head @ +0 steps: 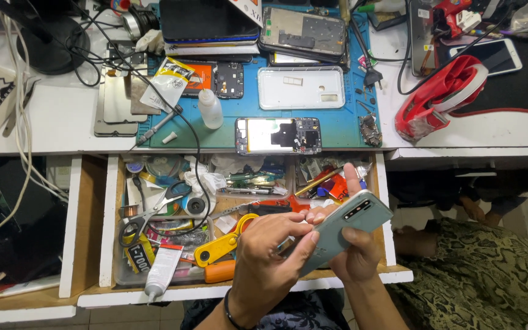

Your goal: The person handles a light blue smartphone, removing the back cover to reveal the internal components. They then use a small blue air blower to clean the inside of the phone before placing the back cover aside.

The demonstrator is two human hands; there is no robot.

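Note:
My right hand [354,250] cradles a pale green smartphone [349,223], back side up with its camera strip toward the far end, above the open drawer [110,220]. My left hand [270,256] lies over the phone's near end, fingertips pressing on its back and edge. On the blue work mat [349,131] above the drawer lies an opened phone [278,135] with its circuit board exposed, and beyond it a white phone back cover [300,87].
The drawer is crammed with scissors [154,211], a glue tube [162,272], a yellow tool [221,244], tape rolls and screwdrivers. The desk holds a small squeeze bottle [209,109], stacked phones [304,33], cables, a red tool [438,101] and a white-edged phone [490,56].

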